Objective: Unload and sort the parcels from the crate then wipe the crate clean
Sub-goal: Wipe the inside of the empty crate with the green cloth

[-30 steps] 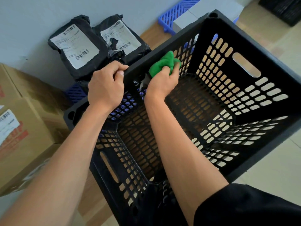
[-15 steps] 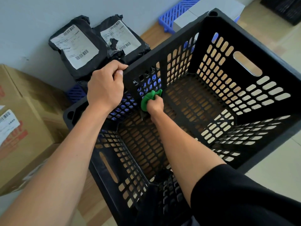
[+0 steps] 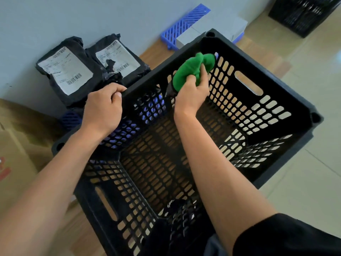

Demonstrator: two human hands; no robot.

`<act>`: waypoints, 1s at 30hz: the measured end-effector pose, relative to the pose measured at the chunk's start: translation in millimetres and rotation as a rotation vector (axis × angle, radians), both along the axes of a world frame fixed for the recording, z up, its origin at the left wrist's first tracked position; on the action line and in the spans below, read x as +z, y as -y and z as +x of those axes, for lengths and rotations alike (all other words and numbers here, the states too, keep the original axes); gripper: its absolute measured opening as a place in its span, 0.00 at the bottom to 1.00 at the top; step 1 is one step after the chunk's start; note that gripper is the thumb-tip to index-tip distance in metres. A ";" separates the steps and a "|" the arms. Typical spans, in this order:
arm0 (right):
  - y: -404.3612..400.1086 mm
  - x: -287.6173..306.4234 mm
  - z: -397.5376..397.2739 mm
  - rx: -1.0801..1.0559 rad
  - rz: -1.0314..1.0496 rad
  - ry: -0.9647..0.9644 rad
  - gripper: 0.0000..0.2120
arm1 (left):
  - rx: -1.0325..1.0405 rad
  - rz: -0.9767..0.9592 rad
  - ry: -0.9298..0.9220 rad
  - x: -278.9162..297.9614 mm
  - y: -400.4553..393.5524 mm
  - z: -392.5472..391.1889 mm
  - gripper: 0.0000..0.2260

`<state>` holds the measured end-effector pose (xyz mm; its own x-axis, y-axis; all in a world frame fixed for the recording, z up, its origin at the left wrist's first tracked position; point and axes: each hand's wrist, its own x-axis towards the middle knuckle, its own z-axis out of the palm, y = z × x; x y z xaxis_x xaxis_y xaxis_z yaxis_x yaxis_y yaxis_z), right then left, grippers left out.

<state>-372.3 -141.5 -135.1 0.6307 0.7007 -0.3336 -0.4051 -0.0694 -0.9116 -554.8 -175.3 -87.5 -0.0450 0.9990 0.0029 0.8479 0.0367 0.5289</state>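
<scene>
Nearest to me, the black sleeve [image 3: 287, 237] on my right arm filled the lower right corner of the view. Below both forearms sat the black crate [image 3: 276, 100], its slotted floor bare and its walls perforated, with a handle slot in the near left wall and another in the far right wall. My left hand [image 3: 103, 109] was clenched over the rim of the far left wall, fingers curled onto the edge. My right hand [image 3: 191, 95] grasped a bunched green cloth [image 3: 191, 71] and pressed it against the inside of that same wall, up near the far corner of the crate. Beyond the rim, two black parcels [image 3: 73, 71] with white labels leaned side by side against the pale wall [image 3: 92, 15]. A cardboard box [image 3: 16, 145] stood at the left edge, a blue plastic pallet [image 3: 182, 24] lay past the far corner, and another black crate [image 3: 302, 13] stood well apart at the top right.
</scene>
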 end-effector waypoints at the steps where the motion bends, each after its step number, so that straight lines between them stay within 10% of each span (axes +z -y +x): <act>1: -2.8 2.0 0.0 0.024 0.031 0.077 0.25 | -0.015 -0.010 0.006 3.2 -6.0 6.8 0.14; 16: -24.0 -66.3 -24.7 0.247 -0.098 0.529 0.41 | -0.055 0.073 0.070 -11.2 -62.3 83.7 0.18; 24: -22.9 -147.4 -5.7 0.677 -0.619 0.438 0.27 | -0.056 0.118 0.041 -14.8 -58.8 85.9 0.17; 30: -35.4 -125.4 0.9 0.277 -0.510 -0.129 0.28 | -0.030 0.104 0.037 -13.1 -59.2 87.7 0.17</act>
<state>-371.4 -106.1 -260.5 0.3787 0.5644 -0.7335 -0.4148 -0.6050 -0.6797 -467.1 -116.1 -100.5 -0.0168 0.9943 0.1051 0.8278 -0.0451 0.5592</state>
